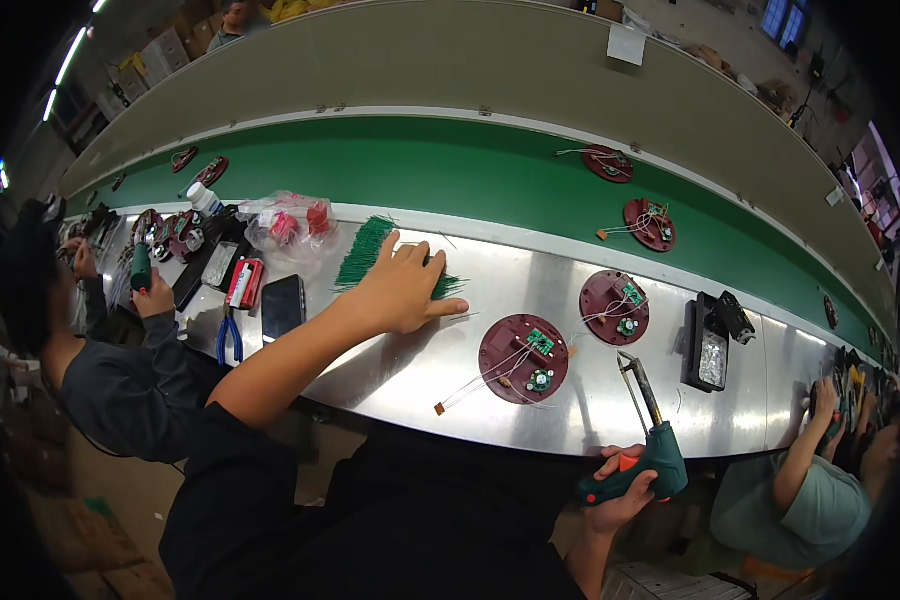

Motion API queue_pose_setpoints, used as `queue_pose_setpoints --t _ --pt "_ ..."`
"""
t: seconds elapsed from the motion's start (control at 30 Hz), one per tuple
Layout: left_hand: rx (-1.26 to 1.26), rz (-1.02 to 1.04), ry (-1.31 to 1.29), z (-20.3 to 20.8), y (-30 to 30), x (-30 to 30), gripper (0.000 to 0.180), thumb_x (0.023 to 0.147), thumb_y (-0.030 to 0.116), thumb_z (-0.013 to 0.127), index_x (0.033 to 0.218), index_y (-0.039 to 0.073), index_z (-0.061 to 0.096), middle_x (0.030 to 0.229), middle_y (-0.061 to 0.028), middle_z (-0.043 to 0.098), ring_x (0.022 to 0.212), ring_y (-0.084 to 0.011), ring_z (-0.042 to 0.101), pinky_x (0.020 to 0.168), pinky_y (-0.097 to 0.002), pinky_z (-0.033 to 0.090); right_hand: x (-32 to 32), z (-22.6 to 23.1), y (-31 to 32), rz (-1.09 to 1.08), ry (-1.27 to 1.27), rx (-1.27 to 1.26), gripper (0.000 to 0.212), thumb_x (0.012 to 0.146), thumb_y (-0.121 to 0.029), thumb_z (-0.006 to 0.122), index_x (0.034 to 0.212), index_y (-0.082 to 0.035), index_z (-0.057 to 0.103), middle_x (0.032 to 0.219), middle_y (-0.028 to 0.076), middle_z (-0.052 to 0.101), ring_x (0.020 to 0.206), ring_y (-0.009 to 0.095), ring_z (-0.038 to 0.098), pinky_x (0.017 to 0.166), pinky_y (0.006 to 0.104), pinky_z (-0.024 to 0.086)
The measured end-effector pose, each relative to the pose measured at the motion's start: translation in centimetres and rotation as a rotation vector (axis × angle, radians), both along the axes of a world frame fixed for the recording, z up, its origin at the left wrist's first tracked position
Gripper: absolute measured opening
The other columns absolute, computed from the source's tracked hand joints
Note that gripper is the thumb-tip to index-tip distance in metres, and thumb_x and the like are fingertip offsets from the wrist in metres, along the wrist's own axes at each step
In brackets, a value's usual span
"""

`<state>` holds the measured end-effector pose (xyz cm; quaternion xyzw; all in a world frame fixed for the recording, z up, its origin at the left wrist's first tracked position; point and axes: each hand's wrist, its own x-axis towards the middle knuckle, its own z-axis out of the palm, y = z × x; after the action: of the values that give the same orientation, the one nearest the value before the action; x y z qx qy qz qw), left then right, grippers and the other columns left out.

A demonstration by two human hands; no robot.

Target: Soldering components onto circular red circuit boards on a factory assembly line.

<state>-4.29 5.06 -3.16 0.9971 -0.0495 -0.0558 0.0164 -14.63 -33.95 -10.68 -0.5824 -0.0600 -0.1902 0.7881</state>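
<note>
My left hand (pixel 407 288) lies with spread fingers over a pile of thin green wires (pixel 366 252) on the metal bench, touching it; some wires are hidden beneath the fingers. In my right hand (pixel 618 508), near the bench's front edge, is a green pistol-shaped soldering gun (pixel 665 462) with an orange trigger. Its metal tip points up and away. Between my hands sits a dark red round disc (pixel 498 352) carrying a small green circuit board, a round component and loose white wires. A second such disc (pixel 598 298) lies just behind it to the right.
To the left are a phone (pixel 283 305), blue-handled pliers (pixel 230 338), a red case (pixel 247 284) and a clear plastic bag (pixel 305 245). A black holder (pixel 697 345) stands right. Behind runs a green belt (pixel 440 165) carrying more discs. Co-workers sit both sides.
</note>
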Motion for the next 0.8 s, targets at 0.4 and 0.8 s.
queue_pose_setpoints --t 0.4,0.8 --pt "-0.075 -0.178 -0.206 -3.5 2.4 2.5 0.085 0.105 0.061 0.052 0.153 -0.009 0.043 0.158 -0.0282 0.047 0.152 -0.0379 0.042 0.131 -0.0562 0.018 -0.4 0.0 0.3 -0.015 -0.003 -0.057 0.054 0.113 -0.051 0.045 0.109 0.002 0.055 0.088 0.008 0.057 0.063 0.014 0.056 0.086 0.0395 0.054" --pt "0.018 -0.141 -0.470 -0.3 -0.7 -1.1 0.057 0.097 0.045 0.070 0.124 -0.005 0.068 0.139 -0.0260 0.062 0.134 -0.0388 0.057 0.117 -0.0547 0.037 0.4 0.6 1.0 0.001 -0.006 -0.047 0.055 0.114 -0.051 0.043 0.114 0.003 0.054 0.072 0.008 0.054 0.062 0.016 0.056 0.085 0.0407 0.052"
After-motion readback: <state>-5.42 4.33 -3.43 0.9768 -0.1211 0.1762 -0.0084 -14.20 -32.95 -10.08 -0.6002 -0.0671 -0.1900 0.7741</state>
